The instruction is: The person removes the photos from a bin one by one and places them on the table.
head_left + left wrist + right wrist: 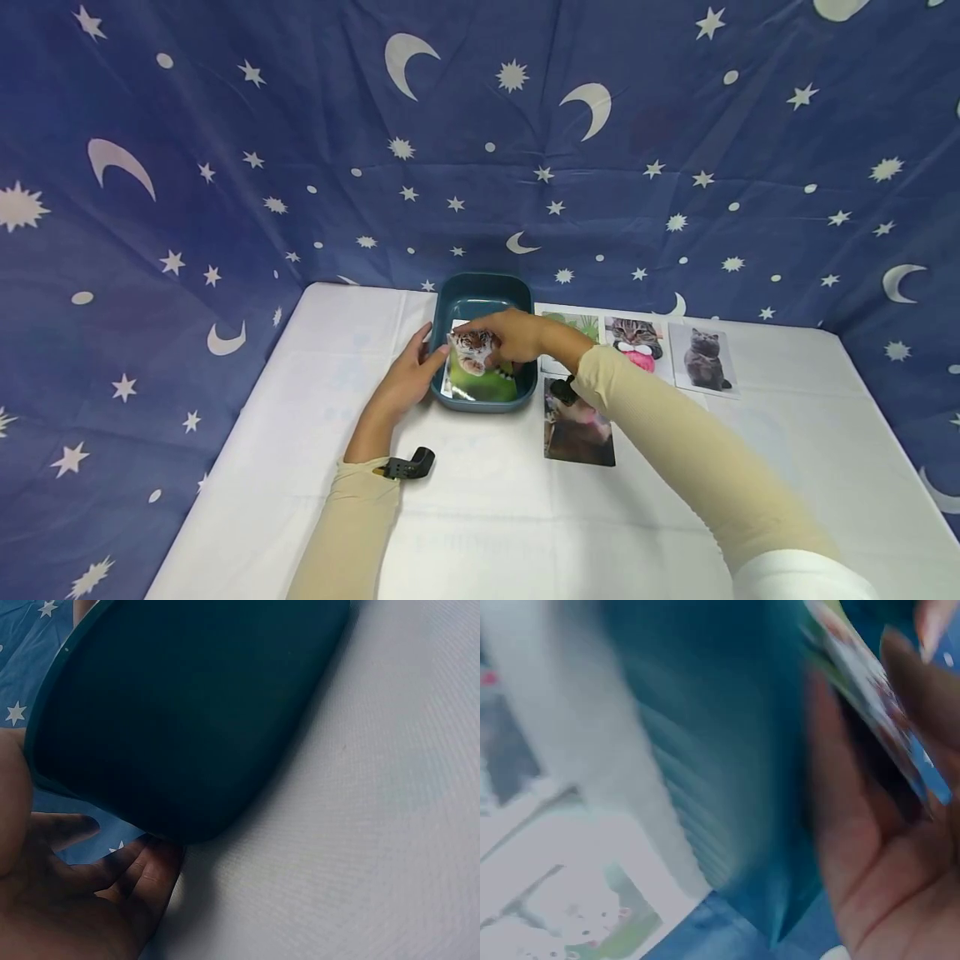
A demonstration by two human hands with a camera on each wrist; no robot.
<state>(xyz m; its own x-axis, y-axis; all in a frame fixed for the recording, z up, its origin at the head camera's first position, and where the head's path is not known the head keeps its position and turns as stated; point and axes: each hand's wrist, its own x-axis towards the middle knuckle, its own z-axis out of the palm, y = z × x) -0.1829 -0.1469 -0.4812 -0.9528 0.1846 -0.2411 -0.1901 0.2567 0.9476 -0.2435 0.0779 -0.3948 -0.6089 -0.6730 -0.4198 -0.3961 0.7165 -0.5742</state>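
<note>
A teal plastic box (483,407) stands on the white table near the back curtain. My left hand (405,379) holds its left side, the thumb at the rim and the other fingers along the outside; in the left wrist view those fingers (161,874) touch the box's lower corner. Over the box, my right hand (517,335) pinches picture cards by their edges. The top card (480,385) shows a tiger on a green ground and lies tilted across the opening. Seen edge-on in the right wrist view, the cards (874,697) sit between thumb and fingers; how many cannot be told.
Right of the box lie several picture cards: a tabby cat card (637,333), a grey cat card (703,358) and a partly covered green-patterned card (573,325). Nearer, a brownish card (577,437) lies partly under the right forearm. A blue star-and-moon curtain (465,167) rises behind.
</note>
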